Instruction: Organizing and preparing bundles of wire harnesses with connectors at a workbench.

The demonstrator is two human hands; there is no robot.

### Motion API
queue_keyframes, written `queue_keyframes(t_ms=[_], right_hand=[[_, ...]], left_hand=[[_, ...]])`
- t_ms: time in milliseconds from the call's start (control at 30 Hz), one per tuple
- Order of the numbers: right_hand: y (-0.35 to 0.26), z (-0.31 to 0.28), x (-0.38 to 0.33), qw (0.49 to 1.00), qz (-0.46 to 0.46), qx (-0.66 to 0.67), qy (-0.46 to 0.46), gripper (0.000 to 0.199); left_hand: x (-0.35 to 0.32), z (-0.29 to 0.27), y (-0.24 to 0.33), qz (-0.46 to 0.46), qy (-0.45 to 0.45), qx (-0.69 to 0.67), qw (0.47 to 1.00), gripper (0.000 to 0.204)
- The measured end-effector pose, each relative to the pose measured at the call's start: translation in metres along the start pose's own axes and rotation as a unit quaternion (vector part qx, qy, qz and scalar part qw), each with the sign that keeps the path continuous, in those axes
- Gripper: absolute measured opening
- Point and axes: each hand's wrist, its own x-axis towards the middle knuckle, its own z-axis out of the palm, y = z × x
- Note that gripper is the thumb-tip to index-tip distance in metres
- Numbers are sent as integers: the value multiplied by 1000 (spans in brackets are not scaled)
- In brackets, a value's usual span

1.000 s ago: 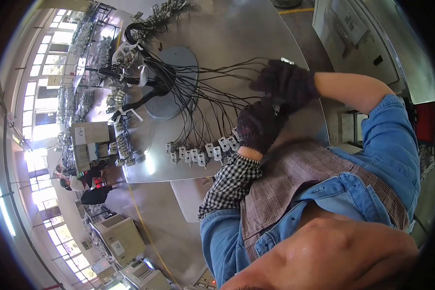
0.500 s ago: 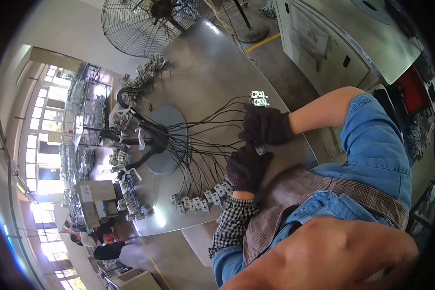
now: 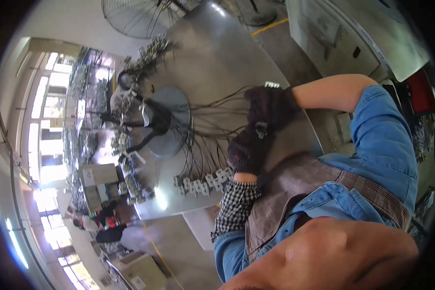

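Both my hands wear dark knitted gloves and meet over the near edge of a metal table (image 3: 217, 67). My left hand (image 3: 245, 151), below a black-and-white checked sleeve, is closed round a small silvery metal fitting (image 3: 261, 129). Against that same fitting rests my right hand (image 3: 271, 107), fingers curled; its grip is hidden. Thin black wires (image 3: 212, 126) run from a thick black bundle (image 3: 154, 121) toward my hands. Several similar metal fittings (image 3: 205, 184) hang in a row along the table edge beside my left hand. Another fitting (image 3: 271, 84) peeks out past my right glove.
A round grey base (image 3: 171, 96) sits under the bundle. More wired fittings (image 3: 152, 50) lie along the far edge. Beyond stand a large fan (image 3: 135, 19), loaded racks (image 3: 89, 111) and a person (image 3: 108, 224). A pale cabinet (image 3: 333, 43) stands at the right.
The view has shifted, so the table sits higher in it. The fitting between my gloves shows more now. My right glove covers most of the pale fittings beside it.
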Motion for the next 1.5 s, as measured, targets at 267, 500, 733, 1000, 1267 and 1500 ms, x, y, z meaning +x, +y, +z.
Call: queue_keyframes(t_ms=[267, 500, 733, 1000, 1267, 1500], right_hand=[[8, -70, 33, 939, 45, 171, -295, 65], [-9, -68, -5, 991, 108, 76, -28, 72], [18, -62, 19, 936, 64, 68, -339, 74], [40, -81, 63, 809, 126, 290, -495, 75], [40, -85, -12, 903, 217, 298, -222, 116], [28, -9, -44, 973, 72, 180, -127, 66]], left_hand=[[6, 0, -5, 15, 41, -120, 992, 63], [2, -6, -13, 62, 26, -189, 980, 68], [3, -4, -10, 26, -16, -102, 994, 64], [21, -3, -15, 29, -94, -176, 979, 74], [17, -6, -15, 34, -98, -140, 985, 74], [6, -17, -8, 39, -91, -132, 986, 72]])
